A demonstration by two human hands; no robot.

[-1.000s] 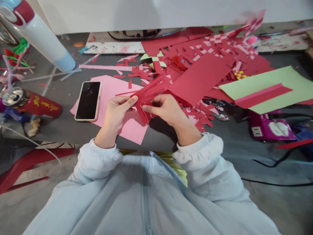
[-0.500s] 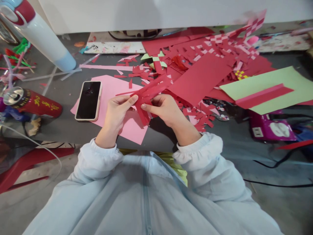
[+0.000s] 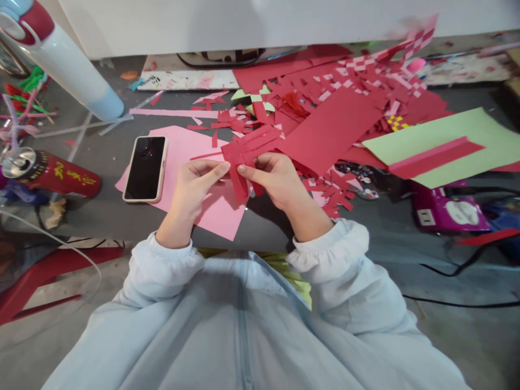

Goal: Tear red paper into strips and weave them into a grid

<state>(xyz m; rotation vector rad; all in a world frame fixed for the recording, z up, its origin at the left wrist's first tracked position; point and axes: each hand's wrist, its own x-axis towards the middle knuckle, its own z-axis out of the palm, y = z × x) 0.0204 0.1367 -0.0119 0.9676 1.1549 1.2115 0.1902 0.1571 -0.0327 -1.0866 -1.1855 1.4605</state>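
Several red paper strips [image 3: 257, 142], crossing one another, are held up in front of me between both hands. My left hand [image 3: 195, 187] pinches their left edge between thumb and fingers. My right hand [image 3: 273, 176] grips the strips from the right, its thumb on top and the other fingers partly hidden behind. Two strip ends hang down between the hands, and one thin strip sticks out to the left. Beneath the hands lies a pink paper sheet [image 3: 217, 219]. A phone [image 3: 145, 169] with a dark screen rests on that sheet, left of my left hand.
A red drink can [image 3: 65, 176] and a white bottle [image 3: 77, 67] are at the left. Red and pink paper scraps [image 3: 331, 189] and a large red sheet [image 3: 333, 130] spread beyond my right hand. Farther right lie a green sheet [image 3: 450, 132] and a purple packet [image 3: 444, 208].
The red strips have turned flatter toward me, showing more of the crossing. Both hands have stayed nearly in place, with their thumbs slightly shifted. The view has moved a little.
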